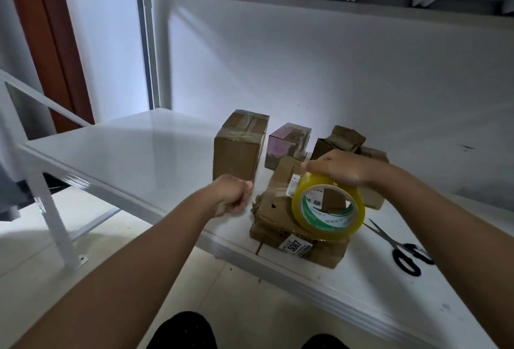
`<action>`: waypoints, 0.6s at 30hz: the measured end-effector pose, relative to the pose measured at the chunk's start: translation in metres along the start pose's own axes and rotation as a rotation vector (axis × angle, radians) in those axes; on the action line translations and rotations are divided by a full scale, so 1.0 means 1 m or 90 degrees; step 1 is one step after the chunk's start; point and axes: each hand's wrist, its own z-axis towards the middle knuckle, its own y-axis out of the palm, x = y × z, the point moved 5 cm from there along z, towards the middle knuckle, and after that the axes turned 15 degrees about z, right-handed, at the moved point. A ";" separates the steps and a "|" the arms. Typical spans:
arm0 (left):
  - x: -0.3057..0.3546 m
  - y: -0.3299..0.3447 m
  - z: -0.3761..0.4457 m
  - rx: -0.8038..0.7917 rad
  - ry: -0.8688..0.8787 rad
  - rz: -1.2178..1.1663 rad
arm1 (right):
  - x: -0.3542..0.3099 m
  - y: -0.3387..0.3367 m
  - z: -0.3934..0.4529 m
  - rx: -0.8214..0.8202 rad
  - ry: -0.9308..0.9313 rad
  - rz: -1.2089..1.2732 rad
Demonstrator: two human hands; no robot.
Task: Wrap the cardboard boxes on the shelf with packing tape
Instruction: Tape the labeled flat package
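Observation:
A worn flat cardboard box with a "5007" label lies at the front edge of the white shelf. My right hand grips a yellowish roll of packing tape from above, holding it over this box. My left hand is curled just left of the box, next to its left end; a clear tape strip between it and the roll cannot be made out. Behind stand a tall taped box, a smaller pinkish box and crumpled boxes.
Black-handled scissors lie on the shelf to the right of the flat box. A white wall backs the shelf and an upper shelf hangs overhead. The shelf's left half is bare. Tiled floor and my knees show below.

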 end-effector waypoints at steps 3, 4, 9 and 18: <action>-0.014 0.010 0.000 -0.103 -0.069 -0.151 | 0.001 0.001 0.001 -0.001 0.003 0.003; -0.018 0.014 0.000 -0.130 -0.088 -0.203 | 0.001 0.001 0.001 0.000 0.005 0.001; -0.030 0.030 0.006 -0.151 -0.088 -0.237 | -0.003 0.003 -0.001 -0.002 -0.007 0.006; -0.021 0.030 0.010 0.045 0.064 0.354 | 0.001 0.006 -0.002 0.038 0.000 0.081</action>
